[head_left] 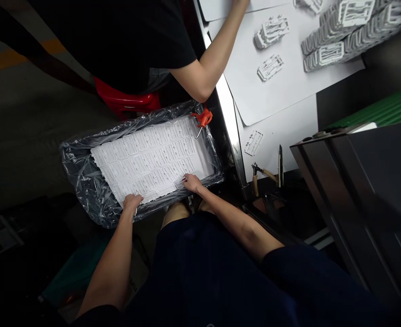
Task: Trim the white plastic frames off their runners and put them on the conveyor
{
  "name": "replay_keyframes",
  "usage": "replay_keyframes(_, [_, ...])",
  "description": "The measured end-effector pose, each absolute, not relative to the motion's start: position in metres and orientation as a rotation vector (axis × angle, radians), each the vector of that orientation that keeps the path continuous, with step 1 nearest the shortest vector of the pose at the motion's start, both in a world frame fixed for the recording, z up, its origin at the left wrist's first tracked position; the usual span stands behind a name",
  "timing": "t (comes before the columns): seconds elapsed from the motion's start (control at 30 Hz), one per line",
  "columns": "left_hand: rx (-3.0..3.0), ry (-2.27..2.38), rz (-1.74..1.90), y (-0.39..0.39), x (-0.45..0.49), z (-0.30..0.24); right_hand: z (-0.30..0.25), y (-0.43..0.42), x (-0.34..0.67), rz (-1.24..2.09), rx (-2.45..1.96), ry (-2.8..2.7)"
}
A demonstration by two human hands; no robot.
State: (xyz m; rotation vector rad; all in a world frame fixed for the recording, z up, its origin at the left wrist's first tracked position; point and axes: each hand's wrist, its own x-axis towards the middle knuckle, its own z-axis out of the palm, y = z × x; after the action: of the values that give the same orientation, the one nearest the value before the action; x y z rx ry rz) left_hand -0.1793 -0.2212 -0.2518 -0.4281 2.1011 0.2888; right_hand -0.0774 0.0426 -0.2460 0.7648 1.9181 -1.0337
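Gently, left hand (132, 203) and right hand (191, 182) rest wide-gripped on a die-cut white sheet (149, 159) over crinkled film (81, 172).

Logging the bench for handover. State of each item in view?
White perforated sheet: lying flat.
Clear plastic liner: crumpled around the sheet.
Left hand: on the sheet's near edge.
Right hand: fingers on the sheet.
Orange-handled tool: lying on the liner's corner.
Wood-handled side cutters: lying apart from the liner.
White moulded parts: piled in rows.
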Motion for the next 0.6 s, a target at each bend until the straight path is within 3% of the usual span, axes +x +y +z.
replay_keyframes(0.2, [-0.318,2.051,0.164,-0.219,-0.184,-0.249,-0.243,0.047,-0.076,-1.245,0.77,1.822])
replay_keyframes(0.33, [-0.218,2.043,0.199,-0.225,-0.192,-0.219,-0.226,0.058,-0.068,-1.492,0.846,1.71])
replay_keyframes(0.6, [0.167,1.789,0.589,-0.167,-0.201,-0.127,-0.123,0.111,-0.026,-2.028,0.985,1.661])
